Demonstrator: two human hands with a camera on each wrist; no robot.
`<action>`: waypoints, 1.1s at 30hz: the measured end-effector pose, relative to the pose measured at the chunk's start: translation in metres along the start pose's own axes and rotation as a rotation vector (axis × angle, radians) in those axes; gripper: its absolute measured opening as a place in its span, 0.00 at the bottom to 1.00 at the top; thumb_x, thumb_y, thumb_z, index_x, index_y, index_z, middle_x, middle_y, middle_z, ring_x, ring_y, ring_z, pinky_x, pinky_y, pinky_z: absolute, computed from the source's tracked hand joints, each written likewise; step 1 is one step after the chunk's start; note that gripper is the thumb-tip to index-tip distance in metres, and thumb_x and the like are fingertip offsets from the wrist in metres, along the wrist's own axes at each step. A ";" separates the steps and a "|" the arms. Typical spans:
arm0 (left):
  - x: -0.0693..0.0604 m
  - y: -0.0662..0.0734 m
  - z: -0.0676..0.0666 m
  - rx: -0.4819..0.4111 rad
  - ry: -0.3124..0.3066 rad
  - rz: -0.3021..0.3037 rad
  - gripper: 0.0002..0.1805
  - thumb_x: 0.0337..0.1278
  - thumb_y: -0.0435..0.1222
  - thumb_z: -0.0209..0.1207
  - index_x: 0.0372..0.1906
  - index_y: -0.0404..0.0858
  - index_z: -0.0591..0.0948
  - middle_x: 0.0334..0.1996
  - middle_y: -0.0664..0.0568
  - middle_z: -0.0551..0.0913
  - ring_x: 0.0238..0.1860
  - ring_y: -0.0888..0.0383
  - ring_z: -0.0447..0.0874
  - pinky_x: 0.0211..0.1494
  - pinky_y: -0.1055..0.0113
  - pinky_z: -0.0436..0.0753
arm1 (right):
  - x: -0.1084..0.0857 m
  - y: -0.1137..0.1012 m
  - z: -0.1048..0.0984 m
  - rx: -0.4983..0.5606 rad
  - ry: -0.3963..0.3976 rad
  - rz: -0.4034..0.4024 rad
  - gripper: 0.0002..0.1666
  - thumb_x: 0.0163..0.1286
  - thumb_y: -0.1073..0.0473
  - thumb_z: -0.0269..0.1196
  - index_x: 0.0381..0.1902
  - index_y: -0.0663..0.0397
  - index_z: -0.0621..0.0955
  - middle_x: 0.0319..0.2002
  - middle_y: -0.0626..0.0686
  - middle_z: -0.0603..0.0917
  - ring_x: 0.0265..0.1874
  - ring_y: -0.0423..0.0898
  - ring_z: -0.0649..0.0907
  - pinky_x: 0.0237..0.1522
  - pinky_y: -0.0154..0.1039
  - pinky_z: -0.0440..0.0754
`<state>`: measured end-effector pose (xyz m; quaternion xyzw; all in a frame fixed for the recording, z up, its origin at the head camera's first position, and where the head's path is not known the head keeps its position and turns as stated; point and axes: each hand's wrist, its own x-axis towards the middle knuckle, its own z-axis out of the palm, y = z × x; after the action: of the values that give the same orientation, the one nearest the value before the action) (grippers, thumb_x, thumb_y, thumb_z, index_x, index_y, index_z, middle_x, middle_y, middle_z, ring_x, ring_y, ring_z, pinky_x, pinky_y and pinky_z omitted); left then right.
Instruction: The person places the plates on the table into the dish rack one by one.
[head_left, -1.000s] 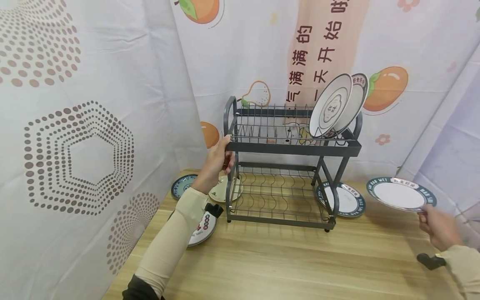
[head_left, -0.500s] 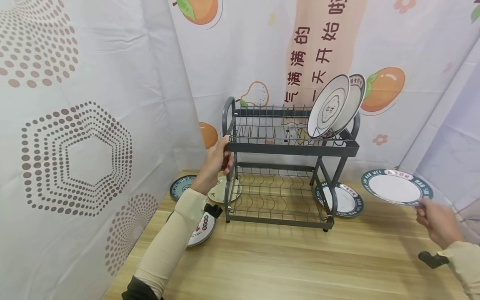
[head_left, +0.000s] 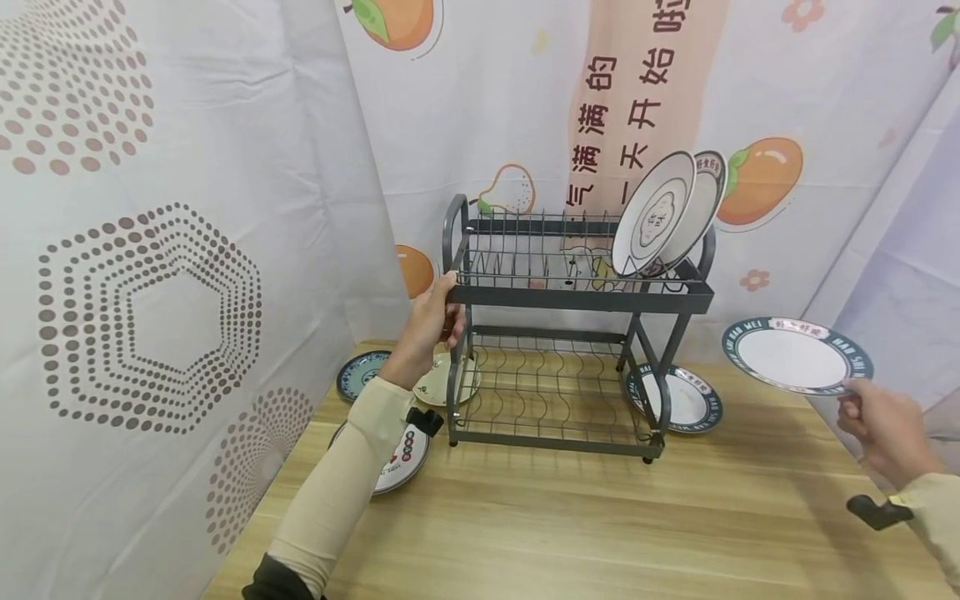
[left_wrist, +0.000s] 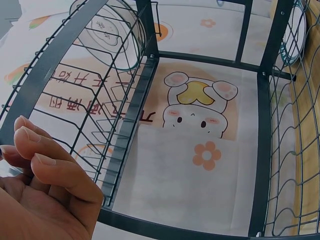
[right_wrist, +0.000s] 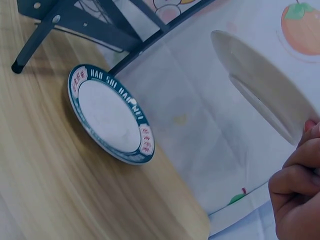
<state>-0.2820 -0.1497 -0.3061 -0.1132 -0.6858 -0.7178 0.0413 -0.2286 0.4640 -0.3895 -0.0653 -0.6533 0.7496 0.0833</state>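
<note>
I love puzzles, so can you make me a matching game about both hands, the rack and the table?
Things:
1. left hand
2. right hand
3. rack
4. table

Clues:
A. dark grey all over
B. holding up a green-rimmed plate
C. light brown, like wood
D. gripping one end of the top shelf

Right pairs: 1-D, 2-B, 3-A, 4-C

Open air lies below the right fingers [head_left: 852, 423]. To their left, the dish rack [head_left: 581, 298] bars the way.
</note>
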 end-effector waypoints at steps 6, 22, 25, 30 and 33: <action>-0.001 0.001 0.001 -0.002 0.006 -0.019 0.34 0.72 0.65 0.48 0.20 0.42 0.66 0.15 0.52 0.73 0.11 0.60 0.66 0.18 0.69 0.68 | -0.001 -0.015 0.005 -0.011 -0.051 -0.041 0.26 0.83 0.64 0.43 0.22 0.55 0.77 0.12 0.46 0.72 0.10 0.46 0.57 0.21 0.44 0.47; 0.000 0.001 0.000 -0.004 0.001 -0.007 0.35 0.71 0.66 0.48 0.19 0.42 0.66 0.14 0.52 0.73 0.10 0.60 0.66 0.17 0.69 0.67 | -0.007 -0.047 0.018 0.066 -0.157 -0.134 0.25 0.83 0.66 0.41 0.30 0.54 0.82 0.11 0.48 0.71 0.12 0.50 0.52 0.21 0.43 0.44; 0.000 0.002 0.000 -0.003 0.001 -0.006 0.35 0.71 0.66 0.48 0.19 0.42 0.66 0.14 0.52 0.73 0.10 0.60 0.66 0.17 0.69 0.67 | -0.009 -0.050 0.019 0.067 -0.167 -0.171 0.24 0.83 0.66 0.42 0.35 0.48 0.83 0.12 0.48 0.71 0.12 0.49 0.52 0.21 0.42 0.44; 0.000 0.002 0.000 0.005 0.001 -0.013 0.35 0.71 0.66 0.48 0.19 0.42 0.67 0.14 0.52 0.73 0.10 0.59 0.66 0.17 0.69 0.68 | -0.013 -0.055 0.023 0.110 -0.201 -0.207 0.24 0.84 0.66 0.42 0.39 0.48 0.84 0.12 0.48 0.70 0.12 0.48 0.53 0.21 0.41 0.43; -0.001 0.002 0.000 0.009 0.002 -0.022 0.35 0.71 0.66 0.48 0.19 0.42 0.67 0.14 0.52 0.73 0.11 0.59 0.66 0.17 0.69 0.68 | -0.015 -0.058 0.026 0.161 -0.226 -0.215 0.24 0.84 0.67 0.42 0.40 0.51 0.85 0.12 0.49 0.70 0.12 0.48 0.53 0.21 0.40 0.43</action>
<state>-0.2809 -0.1498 -0.3043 -0.1048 -0.6900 -0.7153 0.0348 -0.2168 0.4437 -0.3291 0.0964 -0.5996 0.7888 0.0942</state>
